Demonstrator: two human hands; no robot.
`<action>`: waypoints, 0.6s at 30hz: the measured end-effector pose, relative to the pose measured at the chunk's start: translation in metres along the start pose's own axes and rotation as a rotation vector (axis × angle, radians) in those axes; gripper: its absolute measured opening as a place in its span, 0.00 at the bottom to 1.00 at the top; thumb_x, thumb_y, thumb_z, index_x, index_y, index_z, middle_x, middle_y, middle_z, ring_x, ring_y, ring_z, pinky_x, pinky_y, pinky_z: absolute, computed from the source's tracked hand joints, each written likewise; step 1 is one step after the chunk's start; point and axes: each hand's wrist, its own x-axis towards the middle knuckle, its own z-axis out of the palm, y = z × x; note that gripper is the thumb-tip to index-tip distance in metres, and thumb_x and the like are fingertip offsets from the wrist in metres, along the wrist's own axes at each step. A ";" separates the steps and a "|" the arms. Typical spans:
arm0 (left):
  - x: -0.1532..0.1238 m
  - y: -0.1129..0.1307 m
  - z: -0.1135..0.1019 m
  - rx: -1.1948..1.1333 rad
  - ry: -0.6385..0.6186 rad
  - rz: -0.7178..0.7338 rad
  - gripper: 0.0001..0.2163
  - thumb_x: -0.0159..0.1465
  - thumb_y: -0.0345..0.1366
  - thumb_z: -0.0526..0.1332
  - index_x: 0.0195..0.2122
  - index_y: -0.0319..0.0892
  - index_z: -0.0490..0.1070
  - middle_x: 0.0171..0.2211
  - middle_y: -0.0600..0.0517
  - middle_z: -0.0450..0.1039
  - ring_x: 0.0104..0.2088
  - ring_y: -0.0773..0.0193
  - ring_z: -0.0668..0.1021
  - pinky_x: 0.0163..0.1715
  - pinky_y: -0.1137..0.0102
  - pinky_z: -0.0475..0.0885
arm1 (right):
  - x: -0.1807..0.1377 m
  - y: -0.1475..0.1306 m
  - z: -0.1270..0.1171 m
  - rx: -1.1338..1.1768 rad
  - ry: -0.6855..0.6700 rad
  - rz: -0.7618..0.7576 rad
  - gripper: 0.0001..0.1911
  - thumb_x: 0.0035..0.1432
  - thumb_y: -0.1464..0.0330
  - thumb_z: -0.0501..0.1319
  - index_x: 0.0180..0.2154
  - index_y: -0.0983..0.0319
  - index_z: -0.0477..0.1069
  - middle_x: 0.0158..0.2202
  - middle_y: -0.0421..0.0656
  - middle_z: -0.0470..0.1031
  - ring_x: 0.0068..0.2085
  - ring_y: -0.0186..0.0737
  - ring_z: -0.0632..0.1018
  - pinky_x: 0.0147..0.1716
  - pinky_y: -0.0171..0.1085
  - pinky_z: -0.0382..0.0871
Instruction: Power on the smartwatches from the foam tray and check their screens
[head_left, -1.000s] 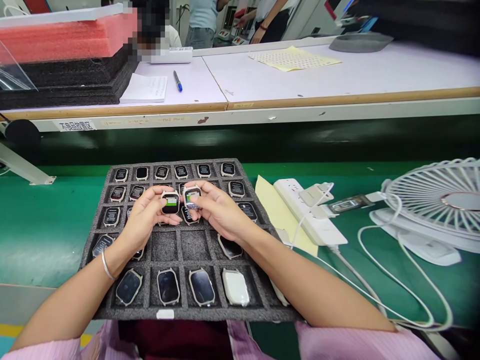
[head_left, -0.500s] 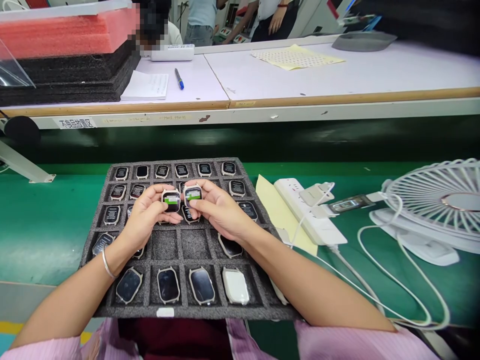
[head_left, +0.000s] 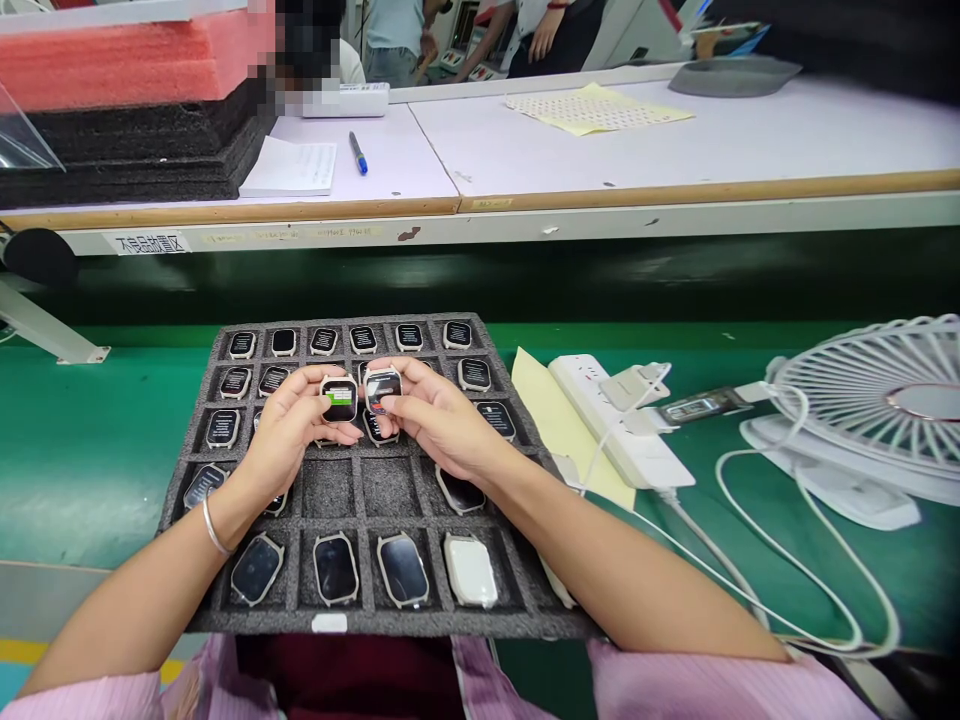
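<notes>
Grey foam forms the compartmented tray (head_left: 196, 470) lying on the green counter (head_left: 90, 440), and both hands work above its middle rows. The left hand (head_left: 289, 430) is closed on a small square smartwatch body with a pale case and a lit green-and-white screen (head_left: 339, 397), thumb and fingers pinching its edges. The right hand (head_left: 431, 415) is clamped in the same way on a second pale-cased watch body whose dark screen shows a faint glare (head_left: 382, 388). The two watches are held just beside each other, screens up, above the tray. A thin silver bangle (head_left: 213, 528) circles the left wrist. Other watch bodies sit in the tray's cells, among them a white one lying face down (head_left: 470, 571) in the nearest row. To the right of the tray lie a white power strip (head_left: 622, 440) and a white desk fan (head_left: 870, 410), well apart from the hands.
</notes>
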 end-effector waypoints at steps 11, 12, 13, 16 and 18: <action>-0.001 0.001 0.002 0.073 0.013 0.025 0.16 0.55 0.33 0.66 0.44 0.40 0.68 0.37 0.53 0.77 0.23 0.67 0.81 0.27 0.70 0.80 | 0.000 0.000 0.001 0.034 0.004 0.017 0.17 0.54 0.67 0.67 0.46 0.58 0.70 0.35 0.38 0.77 0.25 0.31 0.73 0.28 0.36 0.67; -0.001 0.000 0.002 0.076 0.016 0.028 0.16 0.55 0.33 0.66 0.44 0.40 0.68 0.37 0.53 0.77 0.23 0.67 0.81 0.26 0.70 0.80 | 0.000 0.000 0.001 0.034 0.002 0.018 0.17 0.54 0.66 0.68 0.46 0.58 0.70 0.36 0.38 0.77 0.25 0.31 0.73 0.27 0.36 0.67; -0.001 0.000 0.002 0.081 0.019 0.029 0.16 0.55 0.33 0.66 0.44 0.40 0.68 0.37 0.53 0.77 0.22 0.67 0.81 0.26 0.70 0.80 | -0.001 0.000 0.001 0.031 0.000 0.015 0.17 0.54 0.66 0.68 0.46 0.58 0.70 0.35 0.38 0.77 0.25 0.31 0.73 0.27 0.36 0.67; 0.000 0.000 0.002 0.088 0.022 0.031 0.15 0.56 0.34 0.66 0.44 0.40 0.68 0.36 0.54 0.76 0.22 0.68 0.81 0.25 0.71 0.79 | -0.001 0.001 0.000 0.018 0.008 0.000 0.16 0.54 0.67 0.68 0.46 0.57 0.71 0.34 0.37 0.76 0.24 0.30 0.72 0.27 0.36 0.67; 0.000 0.000 0.001 0.084 0.012 0.032 0.16 0.56 0.34 0.66 0.45 0.40 0.68 0.36 0.53 0.76 0.23 0.68 0.81 0.26 0.71 0.79 | -0.001 0.000 0.000 0.016 0.018 0.000 0.17 0.54 0.69 0.67 0.46 0.57 0.70 0.36 0.38 0.77 0.25 0.30 0.73 0.28 0.36 0.67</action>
